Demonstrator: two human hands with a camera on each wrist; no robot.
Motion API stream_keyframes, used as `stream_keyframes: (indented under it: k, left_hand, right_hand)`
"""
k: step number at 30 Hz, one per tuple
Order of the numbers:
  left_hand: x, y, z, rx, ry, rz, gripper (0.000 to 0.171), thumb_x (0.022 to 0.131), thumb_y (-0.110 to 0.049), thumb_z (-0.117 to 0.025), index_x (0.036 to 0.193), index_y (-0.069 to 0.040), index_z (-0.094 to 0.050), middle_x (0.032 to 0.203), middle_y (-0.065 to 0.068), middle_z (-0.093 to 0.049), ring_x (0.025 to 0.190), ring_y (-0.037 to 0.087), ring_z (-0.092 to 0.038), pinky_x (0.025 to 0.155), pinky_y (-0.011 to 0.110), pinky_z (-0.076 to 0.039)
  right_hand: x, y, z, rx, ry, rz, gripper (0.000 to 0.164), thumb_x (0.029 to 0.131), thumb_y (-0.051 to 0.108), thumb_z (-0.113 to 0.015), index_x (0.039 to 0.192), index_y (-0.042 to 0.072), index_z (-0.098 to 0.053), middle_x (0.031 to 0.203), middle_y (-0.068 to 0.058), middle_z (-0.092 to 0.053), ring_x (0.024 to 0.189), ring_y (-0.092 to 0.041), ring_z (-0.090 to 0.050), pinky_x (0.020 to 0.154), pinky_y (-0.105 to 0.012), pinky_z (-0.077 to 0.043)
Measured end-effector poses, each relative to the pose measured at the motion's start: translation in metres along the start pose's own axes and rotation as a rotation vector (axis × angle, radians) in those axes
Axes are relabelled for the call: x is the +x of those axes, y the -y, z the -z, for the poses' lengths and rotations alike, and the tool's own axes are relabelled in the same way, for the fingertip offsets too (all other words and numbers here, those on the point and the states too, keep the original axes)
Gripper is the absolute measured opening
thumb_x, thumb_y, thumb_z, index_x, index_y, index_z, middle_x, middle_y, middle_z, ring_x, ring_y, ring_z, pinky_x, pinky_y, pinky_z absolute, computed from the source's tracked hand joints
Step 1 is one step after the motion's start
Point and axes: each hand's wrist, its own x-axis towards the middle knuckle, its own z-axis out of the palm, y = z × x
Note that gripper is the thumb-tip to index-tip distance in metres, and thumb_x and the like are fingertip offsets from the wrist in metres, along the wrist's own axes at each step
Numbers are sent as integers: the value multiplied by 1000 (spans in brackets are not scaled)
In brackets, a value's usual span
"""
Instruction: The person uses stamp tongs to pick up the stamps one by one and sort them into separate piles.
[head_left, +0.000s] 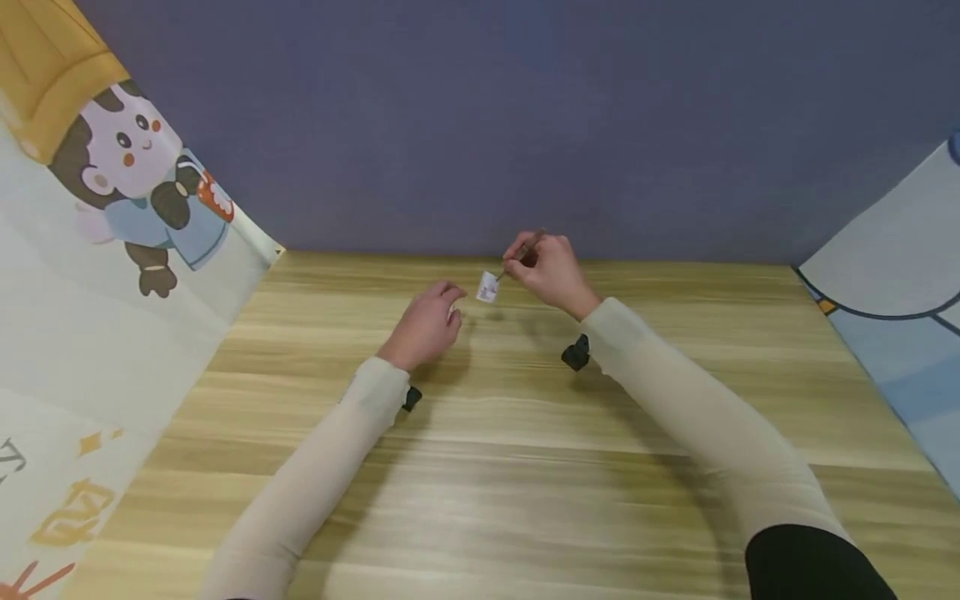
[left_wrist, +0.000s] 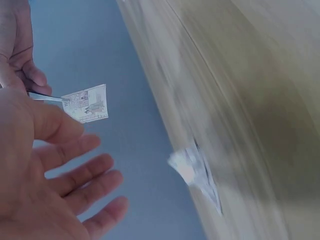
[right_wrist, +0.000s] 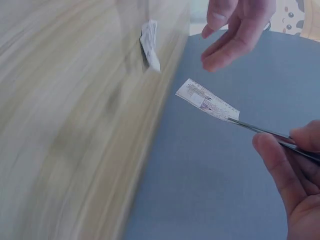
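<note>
My right hand (head_left: 553,273) pinches a pair of metal tweezers (right_wrist: 264,132) between thumb and fingers. The tweezer tips grip one corner of a small postage stamp (right_wrist: 206,100), which has toothed edges and a printed picture. In the head view, the stamp (head_left: 487,287) is held up between the two hands near the table's far edge. My left hand (head_left: 426,323) hovers just left of it, its fingers loosely bent and apart, holding nothing. Below the hands, a crumpled whitish paper or packet (left_wrist: 196,172) lies on the table; the left hand mostly hides it in the head view.
The wood-grain table (head_left: 480,483) ends at a plain blue-grey panel (head_left: 480,125) close behind the hands. Cartoon-printed panels (head_left: 150,200) flank it on both sides. A small black device (head_left: 576,353) sits at the right wrist.
</note>
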Motion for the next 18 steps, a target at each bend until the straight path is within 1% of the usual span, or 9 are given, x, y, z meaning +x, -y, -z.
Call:
stream_keyframes:
  k: [4,9,11,13,14,16,18]
  left_hand:
    - [-7,12,6,14,-45,51,36,95,-11,-50,128,1,-55,127,16,-51,117,30,-48,101,44,-36]
    - [-11,22,7,6,-61,77,34,93,-8,-53,124,3,-57,123,16,-53,112,31,-49,99,45,-37]
    - [-12,25,6,6,-53,82,32,93,-8,-53,122,4,-58,121,16,-54,110,31,-50,97,46,-39]
    - [-12,28,5,14,-15,97,33,93,-8,-52,123,4,-58,123,16,-53,112,31,-49,97,47,-38]
    - [-13,30,5,27,22,110,34,94,-8,-51,125,3,-56,126,17,-52,115,32,-48,98,49,-37]
    - [-13,32,3,52,116,138,38,95,-10,-47,131,2,-52,134,16,-47,123,32,-42,100,50,-34]
    - [-14,34,0,66,214,165,42,97,-11,-43,138,-1,-45,142,14,-40,130,31,-34,103,52,-31]
  right_hand:
    - [11,3,-21,39,33,-31,5,88,8,-64,85,6,-68,71,0,-65,58,-14,-61,51,-28,-50]
    - [23,4,-46,104,93,-109,5,88,7,-63,85,5,-66,73,-3,-65,63,-19,-64,55,-27,-52]
    - [27,3,-55,123,119,-133,4,89,6,-62,85,5,-65,74,-4,-65,66,-23,-65,56,-28,-53]
    - [31,3,-64,133,144,-153,5,89,6,-61,86,6,-64,75,-7,-66,68,-25,-65,58,-28,-53]
    - [33,2,-68,135,158,-164,5,90,6,-60,86,6,-64,76,-9,-67,70,-27,-66,59,-28,-53]
    - [36,1,-76,130,184,-186,6,90,6,-59,88,5,-64,78,-11,-68,71,-29,-66,59,-28,-53]
    - [38,-1,-83,109,205,-201,6,90,6,-59,88,5,-65,77,-11,-68,70,-27,-66,58,-27,-53]
